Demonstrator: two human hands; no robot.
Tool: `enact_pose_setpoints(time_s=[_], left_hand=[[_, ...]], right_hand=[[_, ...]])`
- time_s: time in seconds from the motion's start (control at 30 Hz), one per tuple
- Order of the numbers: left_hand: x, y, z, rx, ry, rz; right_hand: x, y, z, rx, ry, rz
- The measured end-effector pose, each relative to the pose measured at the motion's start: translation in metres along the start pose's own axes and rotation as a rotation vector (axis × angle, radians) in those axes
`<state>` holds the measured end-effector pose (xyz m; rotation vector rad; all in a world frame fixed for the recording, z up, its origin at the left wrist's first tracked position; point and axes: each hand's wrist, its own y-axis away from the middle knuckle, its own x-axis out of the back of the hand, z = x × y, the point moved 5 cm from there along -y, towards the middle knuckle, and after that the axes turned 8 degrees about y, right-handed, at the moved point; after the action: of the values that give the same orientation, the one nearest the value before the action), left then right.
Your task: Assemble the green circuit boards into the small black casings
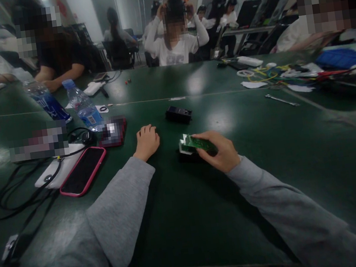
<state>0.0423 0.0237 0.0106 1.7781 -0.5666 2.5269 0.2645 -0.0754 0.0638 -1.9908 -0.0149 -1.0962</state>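
My right hand (221, 149) pinches a green circuit board (200, 142) between thumb and fingers. The board is tilted, with a pale part at its left end. Just under it lies a black housing (191, 158), partly hidden by the board and my hand; I cannot tell whether they touch. My left hand (147, 142) rests palm down on the table, fingers loosely bent and a little apart, holding nothing. Beyond both hands, a second black plastic casing (178, 113) lies on the green tabletop (189, 219).
To the left are a pink-cased phone (83, 172), a white power bank (59, 168), black cables and two bottles, one a clear bottle (83, 104). A wrench (282, 100) and a heap of wires (275, 72) lie right. Several people sit around the table.
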Motion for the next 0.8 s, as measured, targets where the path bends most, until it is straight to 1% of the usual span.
enact_pose_setpoints(time_s=[0.07,0.13,0.27,0.33,0.47,0.53,0.6,0.67,0.73,0.8], left_hand=[[0.001,0.0,0.001,0.003,-0.005,0.0],[0.001,0.0,0.002,0.016,-0.014,0.0],[0.001,0.0,0.003,0.018,-0.018,-0.002],[0.001,0.0,0.002,0.013,-0.013,0.001],[-0.001,-0.001,0.0,0.004,-0.005,0.006],[-0.002,-0.001,0.0,0.005,-0.007,0.006],[-0.002,-0.001,-0.001,0.005,-0.01,0.008],[-0.001,-0.001,0.0,0.0,-0.011,0.011],[-0.001,-0.001,0.0,-0.003,-0.012,0.011],[-0.001,-0.001,0.0,0.001,-0.014,0.008]], right_hand=[[-0.001,-0.001,0.0,0.022,0.007,-0.036],[-0.005,-0.001,0.003,0.026,-0.009,-0.102],[-0.012,0.001,0.007,0.02,-0.134,-0.259],[-0.015,0.003,0.007,0.009,-0.176,-0.312],[-0.014,0.005,0.01,-0.021,-0.21,-0.309],[-0.013,0.006,0.014,-0.054,-0.277,-0.306],[-0.011,0.005,0.02,-0.12,-0.375,-0.295],[-0.007,0.004,0.028,-0.192,-0.419,-0.253],[-0.003,0.004,0.032,-0.224,-0.385,-0.214],[-0.004,0.005,0.029,-0.186,-0.324,-0.242]])
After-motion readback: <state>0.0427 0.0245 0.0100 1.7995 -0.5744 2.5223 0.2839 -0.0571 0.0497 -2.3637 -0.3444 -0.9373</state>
